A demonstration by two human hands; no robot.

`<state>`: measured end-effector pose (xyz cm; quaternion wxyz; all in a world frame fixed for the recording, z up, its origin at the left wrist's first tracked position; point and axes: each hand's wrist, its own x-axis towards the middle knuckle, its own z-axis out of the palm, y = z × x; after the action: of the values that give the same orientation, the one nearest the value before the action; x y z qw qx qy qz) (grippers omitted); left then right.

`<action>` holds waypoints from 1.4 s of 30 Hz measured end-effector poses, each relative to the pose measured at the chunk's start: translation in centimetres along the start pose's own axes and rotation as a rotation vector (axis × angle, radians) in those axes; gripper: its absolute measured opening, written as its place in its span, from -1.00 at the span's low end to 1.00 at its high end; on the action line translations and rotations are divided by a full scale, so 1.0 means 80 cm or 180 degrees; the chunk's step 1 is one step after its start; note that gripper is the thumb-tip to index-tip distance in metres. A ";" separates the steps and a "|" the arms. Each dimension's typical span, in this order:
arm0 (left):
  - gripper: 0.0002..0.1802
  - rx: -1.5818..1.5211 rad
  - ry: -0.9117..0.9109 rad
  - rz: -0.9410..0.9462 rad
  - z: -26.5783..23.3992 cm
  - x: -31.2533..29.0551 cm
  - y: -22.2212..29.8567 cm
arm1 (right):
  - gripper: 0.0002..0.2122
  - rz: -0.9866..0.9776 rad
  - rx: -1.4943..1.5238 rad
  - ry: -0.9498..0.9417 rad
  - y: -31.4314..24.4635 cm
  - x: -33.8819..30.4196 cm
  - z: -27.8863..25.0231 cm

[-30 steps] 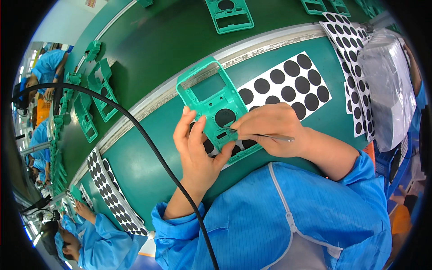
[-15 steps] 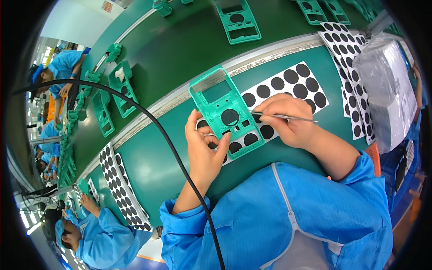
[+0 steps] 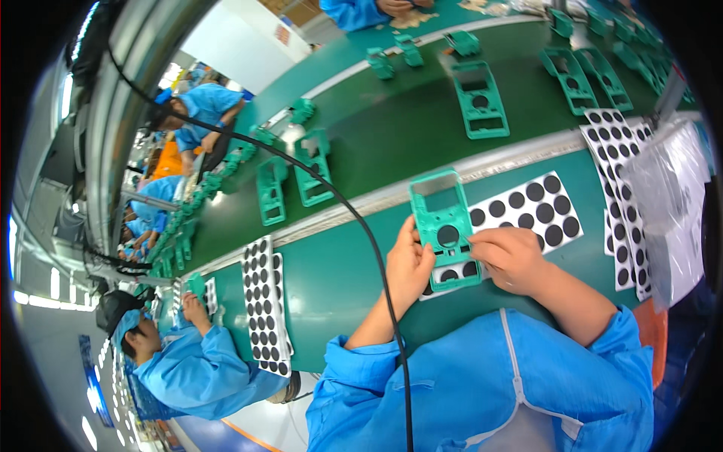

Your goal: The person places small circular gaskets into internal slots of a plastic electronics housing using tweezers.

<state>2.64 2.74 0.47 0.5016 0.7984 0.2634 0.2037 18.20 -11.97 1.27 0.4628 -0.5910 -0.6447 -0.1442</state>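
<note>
My left hand (image 3: 407, 264) grips a green plastic housing (image 3: 433, 220) by its lower left side, fingers behind and thumb on the front edge. The housing is tilted up above the bench, with a large window at its top and a black round pad (image 3: 448, 236) near its middle. At its right edge, beside the pad, my right hand (image 3: 512, 260) is closed in a pinch. The slim metal tweezers seen in it earlier are hardly visible now, hidden by the fingers. Behind both hands lies a white sheet of black round stickers (image 3: 527, 207), partly covered by the housing.
More sticker sheets lie left (image 3: 266, 309) and right (image 3: 621, 203), beside a clear plastic bag (image 3: 666, 203). Beyond a metal rail, a dark green belt (image 3: 392, 120) carries several green housings (image 3: 482, 113). A black cable (image 3: 354, 211) hangs across the view. A co-worker (image 3: 196, 361) sits at left.
The view has shifted, so the bench and hands appear lower and further right. The housing stands more upright. My right hand has turned, and the tweezers' shaft no longer shows plainly.
</note>
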 end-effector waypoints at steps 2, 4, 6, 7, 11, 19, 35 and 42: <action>-0.41 0.0071 0.0125 -0.0020 -0.010 0.010 -0.006 | -0.85 -0.0007 0.0193 0.0327 -0.006 0.006 -0.010; -0.44 0.0121 0.0192 0.0009 -0.020 0.035 0.004 | -0.84 0.0022 0.0359 0.0606 -0.006 0.007 -0.019; -0.48 0.0656 0.0413 0.0157 -0.028 0.077 0.010 | -0.81 -0.0018 0.0279 0.0673 -0.006 0.005 -0.026; -0.49 0.0659 0.0685 0.0437 -0.032 0.104 0.006 | -0.82 -0.0018 0.0339 0.0682 -0.007 0.006 -0.025; -0.47 0.0918 0.1090 0.0229 -0.051 0.206 -0.030 | -0.80 -0.0034 0.0388 0.0799 0.004 0.001 -0.018; -0.57 0.1577 0.0118 0.1591 0.010 0.108 0.018 | -0.90 0.2272 0.1303 0.1501 0.063 -0.016 -0.081; -0.37 0.2017 -0.1085 0.2141 0.114 0.020 0.051 | -0.91 0.3533 0.2370 0.0633 0.102 -0.049 -0.125; -0.42 0.1775 -0.1479 0.2222 0.099 0.024 0.055 | -0.90 0.3234 0.2678 -0.0359 0.087 -0.042 -0.134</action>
<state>9.74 -3.17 1.28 0.2166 0.9668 -0.0936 0.0980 28.63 -20.13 1.88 0.6302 -0.5971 -0.3104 0.3873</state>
